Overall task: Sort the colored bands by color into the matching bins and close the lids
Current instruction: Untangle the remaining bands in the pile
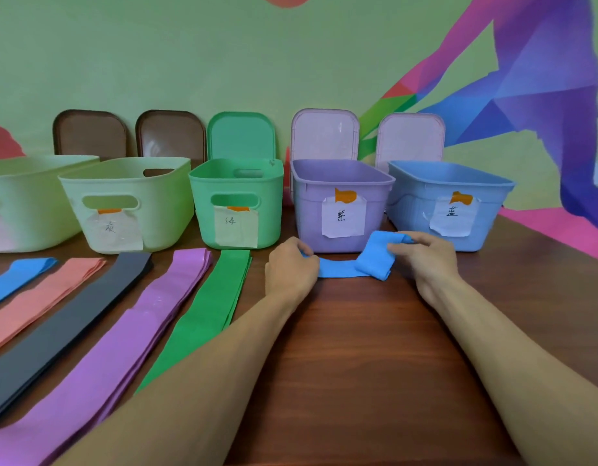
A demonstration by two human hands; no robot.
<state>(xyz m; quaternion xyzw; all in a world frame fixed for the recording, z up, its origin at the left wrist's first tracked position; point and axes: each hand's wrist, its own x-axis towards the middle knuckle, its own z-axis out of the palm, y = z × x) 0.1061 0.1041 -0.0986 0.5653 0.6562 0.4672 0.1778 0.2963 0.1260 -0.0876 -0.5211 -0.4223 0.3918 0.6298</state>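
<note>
Forearms extended forward, left grip (290, 267) pinching blue band (339, 269), right grip (425, 260) holding its fold

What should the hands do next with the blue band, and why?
Probably fold once more: the left hand pinches one end of the blue band, the right hand holds the folded end, and a flat stretch lies between them on the table. Folded small, it should fit the open blue bin behind.

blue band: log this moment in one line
blue stretch band: part folded | left hand: pinches flat end | right hand: grips folded end | blue plastic bin: open
</note>
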